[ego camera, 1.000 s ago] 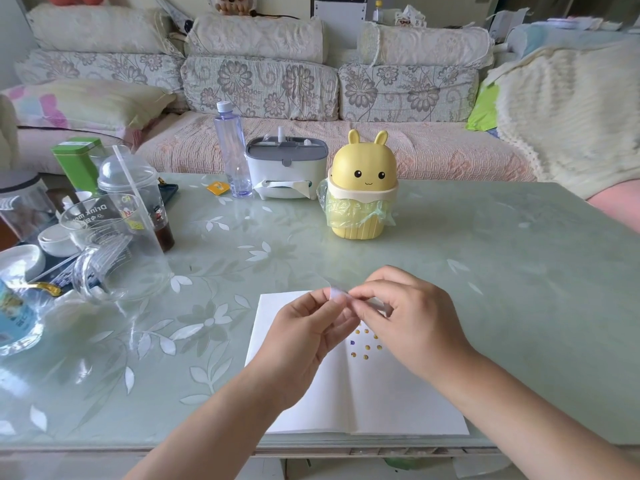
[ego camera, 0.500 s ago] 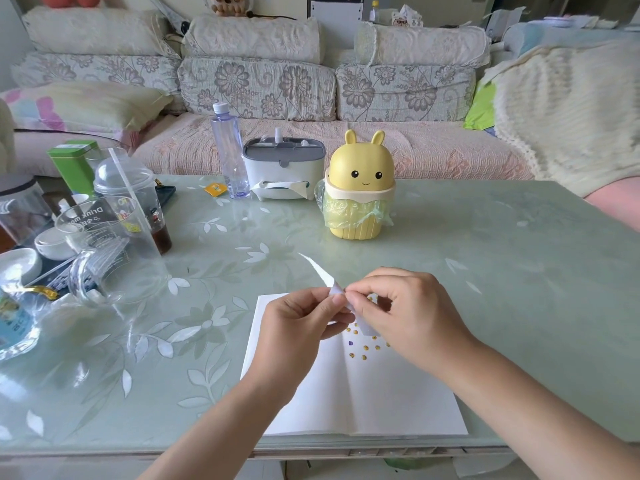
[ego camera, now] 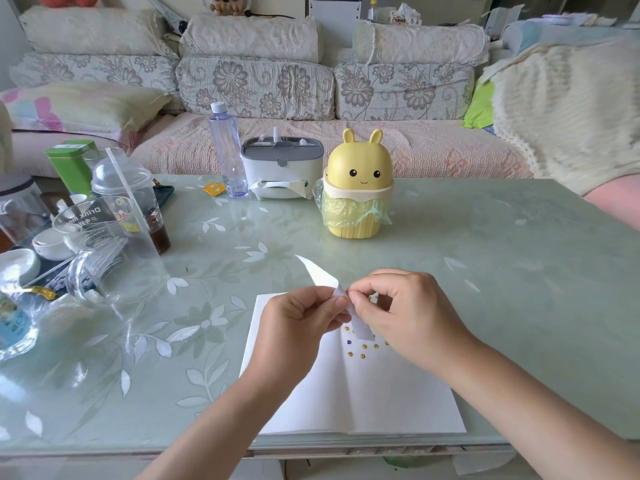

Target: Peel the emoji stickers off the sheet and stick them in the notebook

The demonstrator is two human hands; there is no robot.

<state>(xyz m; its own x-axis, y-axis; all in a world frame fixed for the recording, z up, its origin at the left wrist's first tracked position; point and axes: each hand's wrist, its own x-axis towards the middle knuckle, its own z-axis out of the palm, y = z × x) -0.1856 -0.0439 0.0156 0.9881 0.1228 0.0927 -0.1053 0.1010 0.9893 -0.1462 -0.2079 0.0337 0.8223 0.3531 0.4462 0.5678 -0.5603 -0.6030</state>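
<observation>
At the near edge of the table [ego camera: 485, 271], a person works over an open notebook [ego camera: 363, 393], both hands raised just above its far half. The left hand [ego camera: 298, 323] pinches the sticker sheet [ego camera: 320, 273], a narrow white strip, between thumb and forefinger, the other fingers curled in. The right hand [ego camera: 405, 317] meets it fingertip to fingertip, thumb and forefinger closed on the same strip at its bend; whether a sticker is already lifted under them is too small to tell. One end of the strip curls up toward the far edge of the table, and the other end hangs down over the page, where a cluster of small stickers [ego camera: 363, 347] is already set.

The strip looks paper-thin, nearly weightless and floppy, likely to flex away from any pull. It probably needs holding close beside the sticker being lifted. The stickers themselves seem tiny and tacky, best caught at the rim with a fingernail and carried on a fingertip.
</observation>
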